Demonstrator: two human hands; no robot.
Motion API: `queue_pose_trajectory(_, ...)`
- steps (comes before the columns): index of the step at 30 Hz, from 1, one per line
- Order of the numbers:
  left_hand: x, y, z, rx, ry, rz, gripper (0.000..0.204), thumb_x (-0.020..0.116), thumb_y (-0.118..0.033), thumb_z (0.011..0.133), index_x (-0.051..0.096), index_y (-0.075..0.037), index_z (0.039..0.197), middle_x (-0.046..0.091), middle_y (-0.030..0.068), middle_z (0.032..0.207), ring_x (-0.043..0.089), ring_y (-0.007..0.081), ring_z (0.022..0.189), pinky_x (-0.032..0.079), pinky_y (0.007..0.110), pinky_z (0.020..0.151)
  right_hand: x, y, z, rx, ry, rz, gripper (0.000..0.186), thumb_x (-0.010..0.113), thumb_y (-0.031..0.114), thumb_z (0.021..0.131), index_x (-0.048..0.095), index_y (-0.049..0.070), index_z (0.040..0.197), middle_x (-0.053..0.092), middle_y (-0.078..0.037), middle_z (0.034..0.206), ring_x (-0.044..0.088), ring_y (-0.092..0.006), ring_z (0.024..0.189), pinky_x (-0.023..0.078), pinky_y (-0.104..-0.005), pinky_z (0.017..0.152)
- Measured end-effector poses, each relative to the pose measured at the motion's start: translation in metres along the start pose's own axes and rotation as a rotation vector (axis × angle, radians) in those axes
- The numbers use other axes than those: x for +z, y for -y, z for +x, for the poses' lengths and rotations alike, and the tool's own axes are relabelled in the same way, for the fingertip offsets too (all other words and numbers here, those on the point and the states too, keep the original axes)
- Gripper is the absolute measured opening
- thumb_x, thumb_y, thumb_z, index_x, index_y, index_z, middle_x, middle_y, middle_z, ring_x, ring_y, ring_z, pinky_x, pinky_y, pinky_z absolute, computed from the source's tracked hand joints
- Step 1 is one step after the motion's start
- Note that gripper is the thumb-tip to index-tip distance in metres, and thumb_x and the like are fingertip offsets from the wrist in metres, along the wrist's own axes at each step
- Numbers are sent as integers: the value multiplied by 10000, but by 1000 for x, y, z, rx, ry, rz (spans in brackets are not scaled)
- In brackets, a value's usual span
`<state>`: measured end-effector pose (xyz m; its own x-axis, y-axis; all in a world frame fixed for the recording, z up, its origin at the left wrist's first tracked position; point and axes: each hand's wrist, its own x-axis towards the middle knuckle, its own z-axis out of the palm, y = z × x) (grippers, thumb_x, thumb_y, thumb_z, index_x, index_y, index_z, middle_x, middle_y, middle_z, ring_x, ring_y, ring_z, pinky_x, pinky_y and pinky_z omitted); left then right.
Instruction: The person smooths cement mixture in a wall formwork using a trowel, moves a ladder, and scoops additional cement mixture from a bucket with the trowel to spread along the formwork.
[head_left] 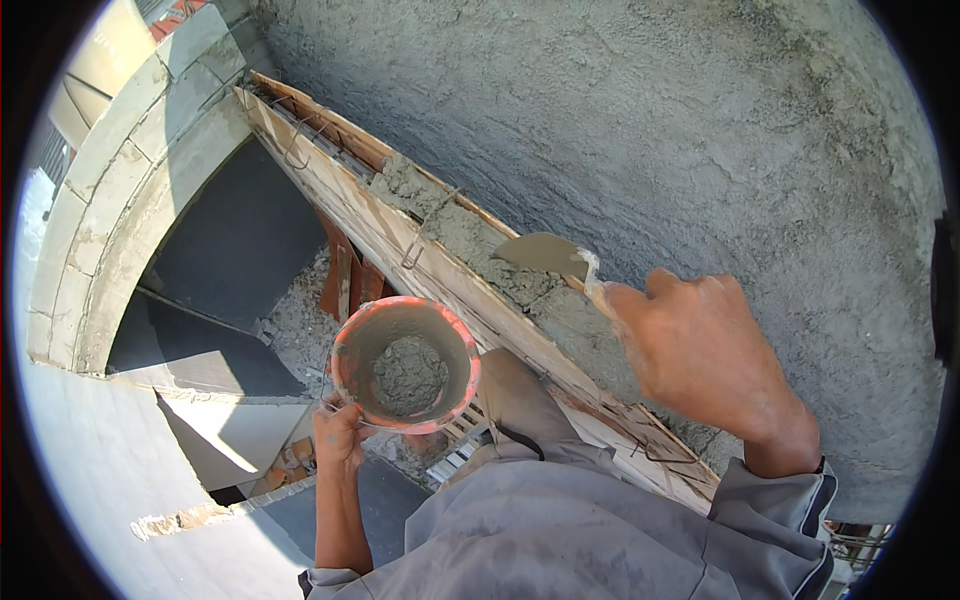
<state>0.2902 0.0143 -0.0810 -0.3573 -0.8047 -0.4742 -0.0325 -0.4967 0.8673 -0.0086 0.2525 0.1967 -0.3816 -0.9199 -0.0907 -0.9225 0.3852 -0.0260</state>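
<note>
My right hand point(690, 345) is closed round the handle of a trowel point(545, 253). The trowel's blade lies over wet mortar point(450, 222) that fills part of a long wooden formwork point(330, 185). In my left hand point(340, 430), a red-orange bucket point(342, 375) is gripped at its rim, on the near left side. Its inner wall is coated grey, and a heap of mortar point(410, 375) sits at the bottom. The bucket is held beside the formwork's outer board.
Bent wire ties point(412, 250) stick out along the formwork. A rough plastered wall point(700, 130) rises right behind it. To the left stands a curved block wall point(100, 210), with a drop to a lower floor point(235, 240). Rungs of a ladder point(460, 460) show below the bucket.
</note>
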Motion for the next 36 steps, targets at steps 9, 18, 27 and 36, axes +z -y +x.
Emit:
queue_pose_trajectory(9,-14,6,6,19,31,-9,350,490,79,754,594,147,1081,704,209,945,737,273,666,653,372,537,24,9,17,-16,-105,95,193,610,76,814,629,-73,934,649,-275,777,698,-421,681,563,-487,608)
queue_pose_trajectory(18,-8,-3,-10,-10,-10,-108,339,547,66,758,514,140,1087,652,187,926,709,253,640,654,384,544,53,34,32,-29,-157,92,220,628,73,793,642,-80,951,667,-280,825,718,-362,659,580,-443,574)
queue_pose_trajectory(27,-21,7,-10,-1,-21,-78,353,505,92,762,554,156,1106,684,219,953,735,303,674,660,417,559,23,19,24,49,-276,123,208,608,76,837,660,-47,997,649,-273,823,701,-404,683,553,-476,587)
queue_pose_trajectory(36,-9,-10,-25,30,-49,-94,337,507,85,772,560,168,1094,690,240,937,739,332,699,665,452,606,85,35,186,-73,-319,210,173,569,37,827,709,-57,867,703,-296,881,728,-416,828,583,-488,745)
